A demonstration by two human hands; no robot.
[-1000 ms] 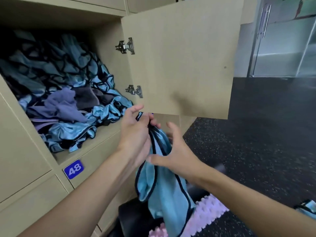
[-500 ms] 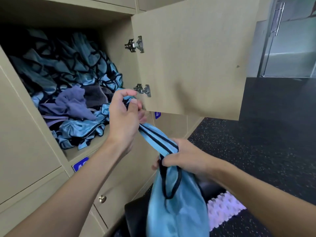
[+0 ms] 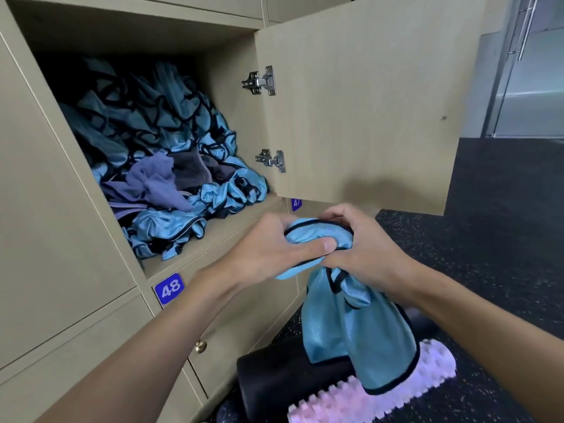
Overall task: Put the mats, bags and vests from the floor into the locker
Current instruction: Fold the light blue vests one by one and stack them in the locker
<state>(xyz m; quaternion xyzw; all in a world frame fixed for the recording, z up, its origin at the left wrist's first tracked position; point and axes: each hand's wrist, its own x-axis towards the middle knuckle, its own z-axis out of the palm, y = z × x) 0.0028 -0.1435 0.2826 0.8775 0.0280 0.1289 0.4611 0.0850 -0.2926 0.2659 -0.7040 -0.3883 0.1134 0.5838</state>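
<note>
A light blue vest with black trim hangs in front of the lockers, its top bunched between both hands. My left hand grips the bunched top from the left, thumb pressed over the cloth. My right hand grips the same bunch from the right. Both hands are just below and right of the open locker, whose shelf holds a heap of blue vests and purple cloth. On the floor below lie a black roll and a pink knobbly mat.
The locker door stands open to the right, above my hands, with two metal hinges. A blue plate numbered 48 marks the locker below, which has a brass knob. Dark speckled floor stretches right; a glass door stands at far right.
My hands came together: the left dropped from the locker's edge toward the right, and the stretched vest top is now bunched between them. The view has shifted slightly.
</note>
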